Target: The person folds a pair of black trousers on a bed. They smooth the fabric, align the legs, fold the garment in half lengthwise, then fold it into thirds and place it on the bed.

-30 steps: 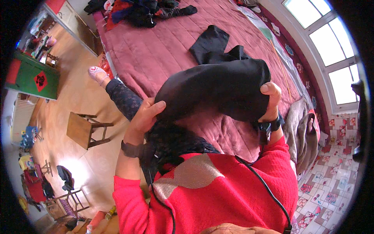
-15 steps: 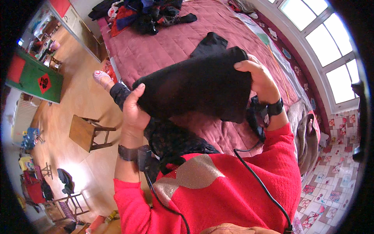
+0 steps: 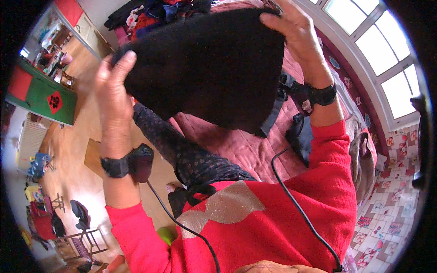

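While held high — black garment [image 3: 205, 63], green sign [image 3: 43, 93] far left.

garment [image 3: 209, 68] above bed [image 3: 236, 145], perhaps clothes pile [image 3: 154, 13] behind

The black garment [image 3: 209, 63] blocks most of the bed [image 3: 236, 145]; below it bare cover lies free, above it piled clothes [image 3: 154, 13] crowd.

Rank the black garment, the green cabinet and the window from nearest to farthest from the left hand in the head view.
1. The black garment: gripped by the left hand at its left edge, held up over the bed.
2. The green cabinet: on the wooden floor, off to the hand's left.
3. The window: far right, beyond the right hand.
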A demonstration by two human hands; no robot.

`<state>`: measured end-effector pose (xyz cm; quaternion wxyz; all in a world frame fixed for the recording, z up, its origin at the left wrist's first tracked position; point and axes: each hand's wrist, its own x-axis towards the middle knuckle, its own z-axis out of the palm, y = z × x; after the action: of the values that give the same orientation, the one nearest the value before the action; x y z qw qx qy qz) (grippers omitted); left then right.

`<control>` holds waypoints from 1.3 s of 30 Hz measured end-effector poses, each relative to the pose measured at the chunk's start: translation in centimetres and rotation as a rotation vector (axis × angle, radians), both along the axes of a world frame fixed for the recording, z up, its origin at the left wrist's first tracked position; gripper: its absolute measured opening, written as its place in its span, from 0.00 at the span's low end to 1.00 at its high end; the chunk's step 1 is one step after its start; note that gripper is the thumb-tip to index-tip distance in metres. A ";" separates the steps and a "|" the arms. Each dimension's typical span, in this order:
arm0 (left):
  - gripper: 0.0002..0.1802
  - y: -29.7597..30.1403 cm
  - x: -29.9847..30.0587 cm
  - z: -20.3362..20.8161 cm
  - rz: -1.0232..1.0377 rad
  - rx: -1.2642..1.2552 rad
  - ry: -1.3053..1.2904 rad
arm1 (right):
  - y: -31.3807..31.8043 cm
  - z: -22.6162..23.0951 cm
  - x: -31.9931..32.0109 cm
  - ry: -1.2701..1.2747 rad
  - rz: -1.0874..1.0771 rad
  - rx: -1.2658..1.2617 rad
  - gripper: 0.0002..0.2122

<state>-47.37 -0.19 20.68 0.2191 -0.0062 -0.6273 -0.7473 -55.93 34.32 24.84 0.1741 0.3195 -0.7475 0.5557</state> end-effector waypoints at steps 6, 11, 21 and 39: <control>0.21 -0.2 0.5 5.2 0.078 -0.062 0.220 | -1.3 3.2 1.2 -0.112 0.204 -0.038 0.19; 0.20 -2.6 1.0 6.4 -0.220 0.043 0.124 | -2.0 4.4 2.1 -0.168 0.203 -0.191 0.16; 0.27 -4.2 1.1 6.1 -0.287 -0.172 0.002 | -1.6 3.9 -0.8 -0.184 0.226 -0.007 0.12; 0.18 -2.1 -7.8 7.3 0.354 -0.891 0.495 | -3.7 2.8 -10.7 0.432 -0.209 -0.121 0.11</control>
<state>-55.17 -2.25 27.94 0.4591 -0.1688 -0.8045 -0.3368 -66.66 30.62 27.68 0.4052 0.3407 -0.6875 0.4971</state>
